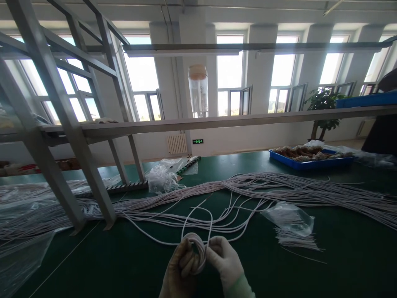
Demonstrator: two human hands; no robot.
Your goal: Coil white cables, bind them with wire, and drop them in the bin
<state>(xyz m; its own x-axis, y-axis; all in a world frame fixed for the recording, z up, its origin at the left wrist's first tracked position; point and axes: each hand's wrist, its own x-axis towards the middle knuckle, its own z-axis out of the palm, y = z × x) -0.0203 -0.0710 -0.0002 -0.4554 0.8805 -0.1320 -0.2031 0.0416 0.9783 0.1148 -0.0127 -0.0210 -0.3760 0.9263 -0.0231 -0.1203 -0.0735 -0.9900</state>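
A small coil of pale cable [201, 248] is held upright over the green table at the bottom centre. My left hand [183, 267], in a light glove, is closed around the coil's left side, with fingers through its middle. At the coil's right edge, my gloved right hand [223, 258] pinches a strand of the same cable between thumb and fingers. Loose loops of the strand rise just above both hands. Behind them, a long bundle of pale cables [266, 182] runs across the table from left to right.
Metal shelf posts [83, 165] stand on the green table [139, 265] at left. A shelf [235, 122] crosses above, bearing a clear bottle [198, 93]. A blue tray [310, 164] sits at back right. Short cable pieces [297, 240] lie under a plastic bag [290, 217] at right.
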